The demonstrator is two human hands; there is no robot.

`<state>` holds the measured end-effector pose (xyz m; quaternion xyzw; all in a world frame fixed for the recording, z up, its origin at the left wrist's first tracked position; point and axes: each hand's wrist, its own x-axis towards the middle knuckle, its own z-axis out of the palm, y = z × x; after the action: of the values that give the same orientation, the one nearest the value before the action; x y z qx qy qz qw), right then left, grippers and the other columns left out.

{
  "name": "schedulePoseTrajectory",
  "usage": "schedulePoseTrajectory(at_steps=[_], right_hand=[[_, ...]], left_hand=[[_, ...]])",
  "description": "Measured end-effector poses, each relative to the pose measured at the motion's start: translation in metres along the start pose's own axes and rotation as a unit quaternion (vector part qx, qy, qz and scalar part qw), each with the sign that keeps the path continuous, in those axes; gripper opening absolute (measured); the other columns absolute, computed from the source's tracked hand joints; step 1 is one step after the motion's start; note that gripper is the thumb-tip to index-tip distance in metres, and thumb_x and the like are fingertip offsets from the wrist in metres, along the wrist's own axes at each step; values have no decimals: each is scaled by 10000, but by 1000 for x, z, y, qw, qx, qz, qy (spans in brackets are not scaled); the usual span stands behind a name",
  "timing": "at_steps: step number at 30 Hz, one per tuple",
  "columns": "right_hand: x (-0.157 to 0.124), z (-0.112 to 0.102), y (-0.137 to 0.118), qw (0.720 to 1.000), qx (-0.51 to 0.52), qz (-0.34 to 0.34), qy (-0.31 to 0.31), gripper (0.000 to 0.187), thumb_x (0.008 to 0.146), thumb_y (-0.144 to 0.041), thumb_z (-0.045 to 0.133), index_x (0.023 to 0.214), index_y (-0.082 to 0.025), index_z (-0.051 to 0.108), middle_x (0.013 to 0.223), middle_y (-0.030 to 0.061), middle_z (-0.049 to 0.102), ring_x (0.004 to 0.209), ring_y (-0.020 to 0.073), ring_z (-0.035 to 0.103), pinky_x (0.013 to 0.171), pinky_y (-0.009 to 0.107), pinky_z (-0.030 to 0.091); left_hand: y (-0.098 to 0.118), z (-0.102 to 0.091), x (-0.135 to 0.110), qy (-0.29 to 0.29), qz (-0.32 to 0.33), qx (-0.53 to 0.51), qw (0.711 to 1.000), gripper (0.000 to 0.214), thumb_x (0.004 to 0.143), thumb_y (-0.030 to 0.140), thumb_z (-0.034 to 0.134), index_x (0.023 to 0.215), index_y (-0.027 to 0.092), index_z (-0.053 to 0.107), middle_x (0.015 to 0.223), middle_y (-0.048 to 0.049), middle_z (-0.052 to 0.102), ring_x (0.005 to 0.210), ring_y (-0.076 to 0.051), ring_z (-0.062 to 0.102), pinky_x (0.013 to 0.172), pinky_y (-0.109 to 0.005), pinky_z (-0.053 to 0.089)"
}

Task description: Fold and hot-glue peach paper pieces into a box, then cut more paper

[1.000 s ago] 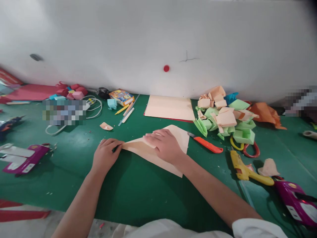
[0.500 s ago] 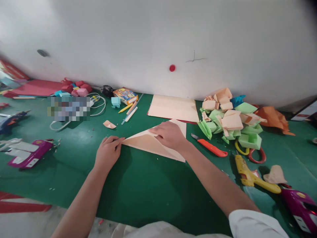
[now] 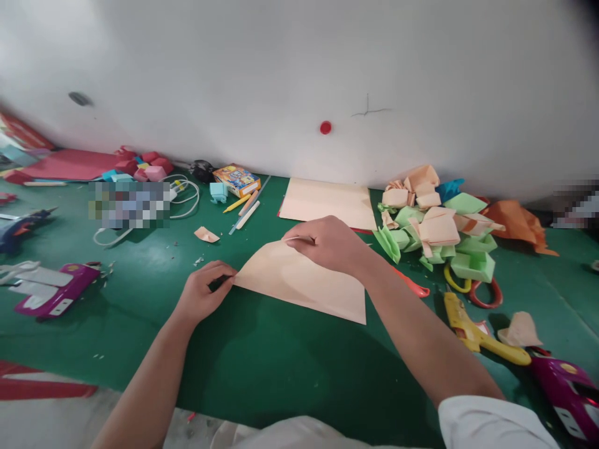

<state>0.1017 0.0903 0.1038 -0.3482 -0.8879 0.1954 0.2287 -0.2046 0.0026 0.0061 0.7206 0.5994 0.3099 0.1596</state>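
Observation:
A peach sheet of paper (image 3: 304, 280) lies in front of me, its upper edge bent up and its near edge flat toward me. At its left corner my left hand (image 3: 206, 290) pinches the paper between thumb and fingers. My right hand (image 3: 330, 246) grips the far edge of the same paper and holds it raised; its palm and forearm hide the sheet's upper right part. Behind it rests a stack of peach sheets (image 3: 327, 199). An orange utility knife (image 3: 412, 282) lies partly covered by my right forearm.
Folded green and peach paper pieces (image 3: 435, 227) are heaped at right, beside scissors (image 3: 486, 293) and a yellow glue gun (image 3: 477, 337). To the left are a purple-and-white device (image 3: 60, 290), a white cable (image 3: 191, 199), a colourful box (image 3: 238, 179) and a paper scrap (image 3: 206, 234).
The paper's fold has lifted and opened, and the sheet has shifted slightly toward me. My right hand has moved a little right and now holds up the edge; my left stays at the corner.

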Motion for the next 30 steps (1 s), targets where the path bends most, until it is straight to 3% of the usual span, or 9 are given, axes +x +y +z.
schedulePoseTrajectory(at_steps=[5,8,11,16,20,23,25,28,30], right_hand=[[-1,-2,-3,995,82,57,-24,183,953,-296,585,840,-232,713,680,-21,626,565,120,460,567,284,330],[-5,-3,-4,992,101,70,-29,221,966,-325,562,791,-223,651,751,-18,640,571,112,447,554,282,336],[-7,-10,-9,989,121,84,-14,303,940,-334,596,676,-216,508,670,-37,510,566,107,391,532,276,307],[-7,-22,-16,977,174,113,-46,382,910,-333,620,646,-228,365,622,-65,344,540,94,331,505,256,290],[-6,-25,-22,978,169,121,-23,471,906,-338,642,653,-233,259,608,-81,263,533,83,255,485,255,228],[-7,-25,-29,982,163,98,-1,485,918,-327,644,650,-227,252,609,-79,292,534,78,260,482,254,223],[-8,-24,-31,985,147,87,-3,438,937,-322,632,629,-214,341,602,-74,357,525,78,296,481,254,240],[-12,-23,-29,991,110,65,-28,217,982,-303,594,798,-222,673,716,-49,647,602,105,543,552,247,395],[-16,-19,-24,996,67,41,-38,212,1005,-266,565,1049,-275,772,977,-32,795,851,158,710,729,276,520]], left_hand=[[5,-2,-1,-2,16,-48,999,273,907,366,573,1036,194,741,893,-68,712,781,-193,640,722,-304,532],[8,-5,-1,-22,29,-89,995,217,900,358,592,895,202,743,885,-76,706,811,-211,639,758,-331,531],[9,-11,-3,-52,43,-146,987,245,905,377,578,792,202,707,826,-67,685,756,-208,618,719,-336,519],[3,-15,-8,-74,45,-224,971,310,929,445,570,820,180,689,786,-65,655,702,-192,582,650,-318,477],[-6,-9,-10,-45,52,-257,964,325,915,467,600,802,172,679,727,-50,608,656,-174,536,616,-309,442],[-9,-7,-11,-9,51,-250,967,335,942,450,548,784,176,657,706,-48,586,649,-178,533,610,-319,447],[-8,-7,-10,8,48,-223,973,337,959,433,520,784,179,659,705,-48,595,651,-182,548,608,-320,461],[-5,-4,-7,24,43,-149,988,285,956,384,551,832,184,713,769,-53,664,695,-185,597,651,-317,497],[-3,2,-3,34,42,-83,995,233,932,352,595,879,202,765,859,-63,724,792,-204,639,740,-334,522]])
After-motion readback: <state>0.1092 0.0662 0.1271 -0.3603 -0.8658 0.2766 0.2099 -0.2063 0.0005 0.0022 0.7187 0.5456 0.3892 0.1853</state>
